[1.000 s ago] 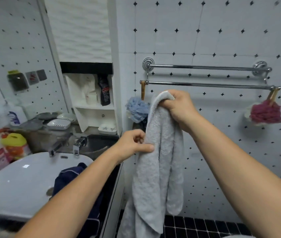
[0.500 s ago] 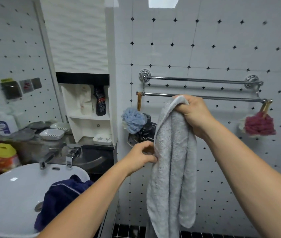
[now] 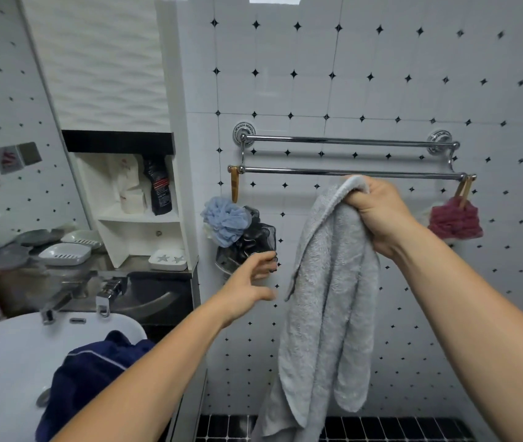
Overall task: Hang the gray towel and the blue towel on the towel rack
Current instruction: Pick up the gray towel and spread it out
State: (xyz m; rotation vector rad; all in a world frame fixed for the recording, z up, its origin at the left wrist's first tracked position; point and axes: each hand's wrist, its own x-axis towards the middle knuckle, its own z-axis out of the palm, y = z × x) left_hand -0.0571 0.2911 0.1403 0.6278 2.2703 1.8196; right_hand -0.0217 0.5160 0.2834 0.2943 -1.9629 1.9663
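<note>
The right hand has its grip clenched round the bunched top of the gray towel, held right up at the lower bar of the towel rack. The rest of the towel hangs straight down in front of the tiled wall. The left hand is just beside the towel, grip released, fingers loose, holding nothing. The blue towel lies heaped in the white sink, low on the left.

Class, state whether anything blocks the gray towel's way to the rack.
Nothing visible does. The right hand holds the gray towel close to the bare bars of the towel rack; the blue puff and red puff hang at its ends.
</note>
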